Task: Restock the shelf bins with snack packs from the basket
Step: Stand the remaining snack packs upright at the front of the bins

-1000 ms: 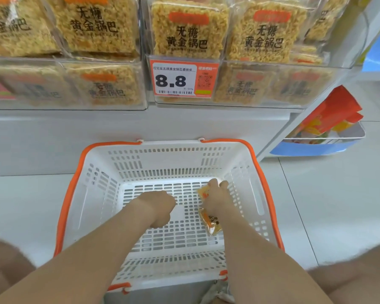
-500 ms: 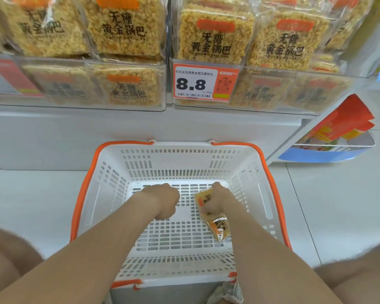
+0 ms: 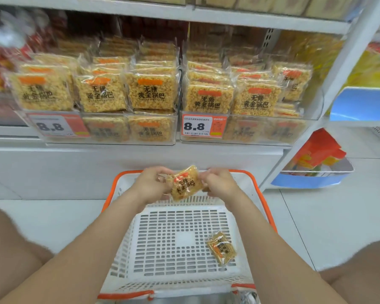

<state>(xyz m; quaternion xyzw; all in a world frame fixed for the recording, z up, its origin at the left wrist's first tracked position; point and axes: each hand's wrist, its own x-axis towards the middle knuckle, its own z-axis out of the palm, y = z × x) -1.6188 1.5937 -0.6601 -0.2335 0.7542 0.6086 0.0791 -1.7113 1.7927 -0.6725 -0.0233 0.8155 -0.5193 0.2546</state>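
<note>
Holding one light, crinkly clear-wrapped golden rice-cracker pack (image 3: 185, 183) by opposite edges, left hand (image 3: 150, 184) and right hand (image 3: 218, 183) gripped gently, contents judged brittle.

Bright even light, blurred upper-left corner

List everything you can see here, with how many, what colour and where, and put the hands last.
held snack pack: one, golden with orange label, raised over the basket's far rim
loose snack pack: one, golden, on the basket floor, right side
basket: one, white with orange rim, on the floor below the shelf
shelf bins: two clear ones, stacked with golden packs
price tags: two, white and orange, reading 8.8, on bin fronts
orange packets: several, in a blue tray, right
hands: left and right, both gripping the held snack pack
</note>
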